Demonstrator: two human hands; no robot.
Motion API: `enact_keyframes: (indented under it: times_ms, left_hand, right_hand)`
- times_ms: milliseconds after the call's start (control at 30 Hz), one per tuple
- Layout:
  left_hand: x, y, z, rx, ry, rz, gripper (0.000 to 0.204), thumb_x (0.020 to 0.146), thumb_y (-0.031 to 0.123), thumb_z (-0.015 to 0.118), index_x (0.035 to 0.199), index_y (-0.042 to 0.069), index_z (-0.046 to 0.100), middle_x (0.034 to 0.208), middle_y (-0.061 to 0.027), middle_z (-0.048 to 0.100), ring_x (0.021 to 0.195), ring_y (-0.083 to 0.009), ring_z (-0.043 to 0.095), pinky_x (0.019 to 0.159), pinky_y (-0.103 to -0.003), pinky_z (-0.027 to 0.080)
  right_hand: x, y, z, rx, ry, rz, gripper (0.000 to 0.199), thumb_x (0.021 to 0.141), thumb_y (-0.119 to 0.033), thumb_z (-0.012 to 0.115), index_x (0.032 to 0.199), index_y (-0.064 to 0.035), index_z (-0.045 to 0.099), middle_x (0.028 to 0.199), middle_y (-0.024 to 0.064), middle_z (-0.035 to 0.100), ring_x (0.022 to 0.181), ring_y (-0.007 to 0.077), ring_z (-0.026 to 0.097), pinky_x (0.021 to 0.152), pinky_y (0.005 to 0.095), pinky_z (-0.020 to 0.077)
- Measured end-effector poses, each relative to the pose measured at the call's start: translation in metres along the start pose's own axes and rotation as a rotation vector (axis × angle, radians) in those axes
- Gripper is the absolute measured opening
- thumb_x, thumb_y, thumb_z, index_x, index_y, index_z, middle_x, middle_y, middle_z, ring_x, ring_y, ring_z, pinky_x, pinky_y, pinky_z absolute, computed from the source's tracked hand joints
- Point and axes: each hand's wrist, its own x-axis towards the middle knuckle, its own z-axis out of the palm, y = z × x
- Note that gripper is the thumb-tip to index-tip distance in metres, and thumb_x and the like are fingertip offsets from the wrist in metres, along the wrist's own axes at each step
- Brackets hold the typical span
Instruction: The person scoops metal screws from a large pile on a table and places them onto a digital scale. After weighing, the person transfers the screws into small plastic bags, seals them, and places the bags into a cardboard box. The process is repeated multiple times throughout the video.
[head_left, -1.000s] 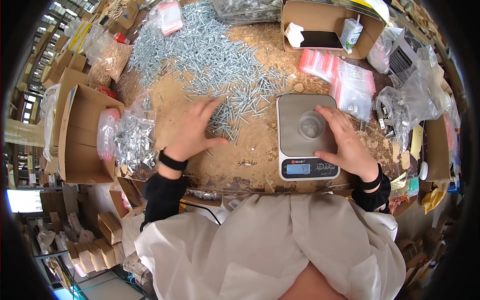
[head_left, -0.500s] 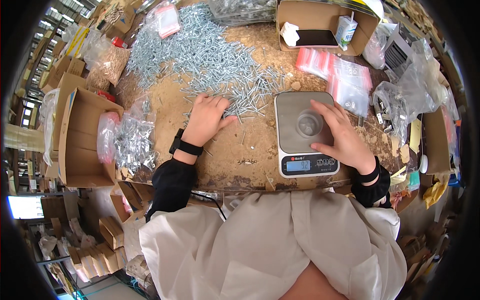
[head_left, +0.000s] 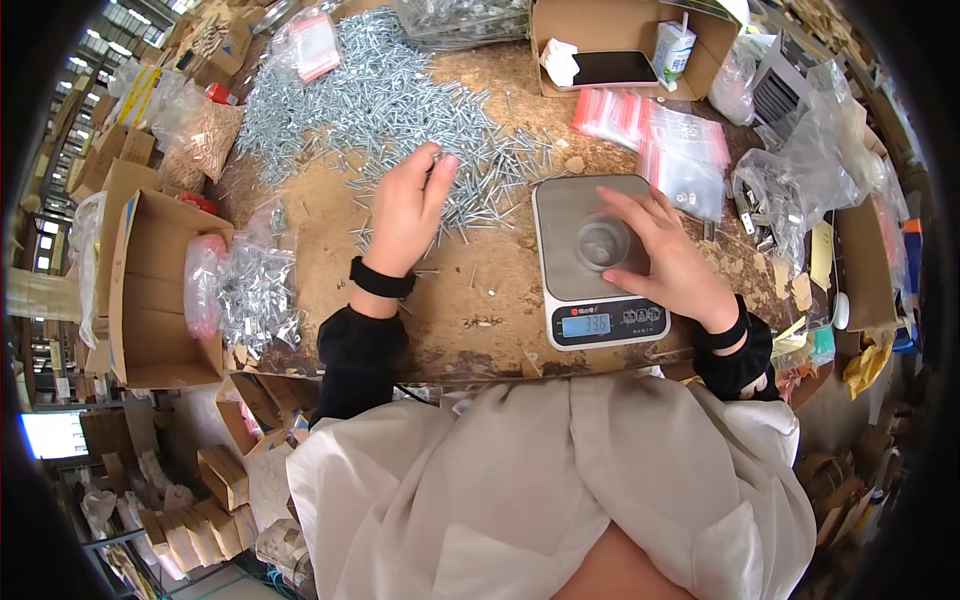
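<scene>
Cup [head_left: 602, 242] on scale [head_left: 560, 210]; screws [head_left: 400, 110] alongside.
Right hand [head_left: 675, 255]: fingers apart around cup. Left hand [head_left: 403, 210]: fingertips together near screws; contents unclear.

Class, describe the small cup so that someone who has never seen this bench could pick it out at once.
On the worktop, right of the heap of silvery screws, lies a scale with a lit display. The cup stands on its metal plate, within the curve of the right hand. Round and see-through, it differs from the flat, red-edged bags just beyond.

Cup [head_left: 602, 243] on scale [head_left: 560, 262], screws [head_left: 370, 95] left, bags [head_left: 684, 160] behind right.
</scene>
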Motion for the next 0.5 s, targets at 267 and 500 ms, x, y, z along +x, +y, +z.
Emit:
enact_keyframes:
  times_ms: [267,500]
  left_hand:
    - [-0.005,0.091,0.072,-0.175,-0.129,0.16,0.021,0.102,0.022,0.057,0.1,0.001,0.058,0.076,-0.016,0.059,0.065,-0.0334,0.06,0.06,-0.039,0.046]
    - [-0.008,0.088,0.087,-0.256,-0.22,0.247,0.018,0.103,0.017,0.053,0.101,-0.001,0.056,0.085,-0.0168,0.058,0.072,-0.033,0.059,0.067,-0.039,0.047]
  right_hand:
    - [0.0,0.009,0.008,-0.041,0.048,-0.062,0.069,0.076,-0.024,0.081,0.136,-0.0051,0.053,0.124,0.0186,0.061,0.125,0.0345,0.053,0.119,0.059,0.0238]
    - [-0.001,0.015,0.009,-0.018,0.06,-0.082,0.056,0.076,-0.029,0.081,0.12,-0.001,0.063,0.118,0.0191,0.065,0.124,0.0345,0.054,0.118,0.0585,0.0251]
